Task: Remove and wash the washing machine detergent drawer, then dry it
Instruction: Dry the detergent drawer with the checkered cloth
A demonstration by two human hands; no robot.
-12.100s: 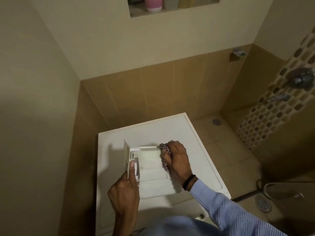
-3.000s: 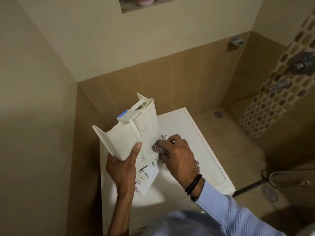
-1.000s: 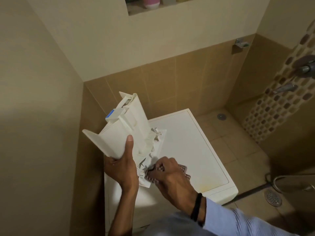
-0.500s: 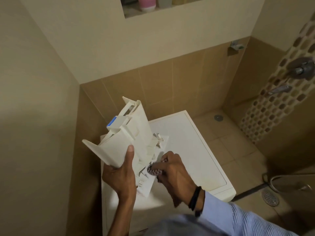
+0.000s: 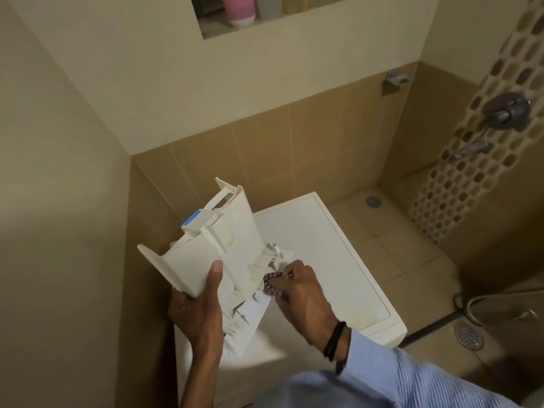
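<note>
The far right part of the washing machine top lies bare. A hand could pass there from the right edge, which is open to the floor. Over the near left part the detergent drawer is held tilted in the left grip - and the right grip with the cloth blocks the middle. The left edge lies close beside the wall; the tiled wall closes the far edge.

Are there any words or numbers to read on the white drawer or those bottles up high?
No text can be read here.
detergent drawer: no print shows; its blue tab is too blurred to tell.
pink bottle in the wall niche: cut off by the frame, no label visible.
washing machine top: plain white, no print.
</note>
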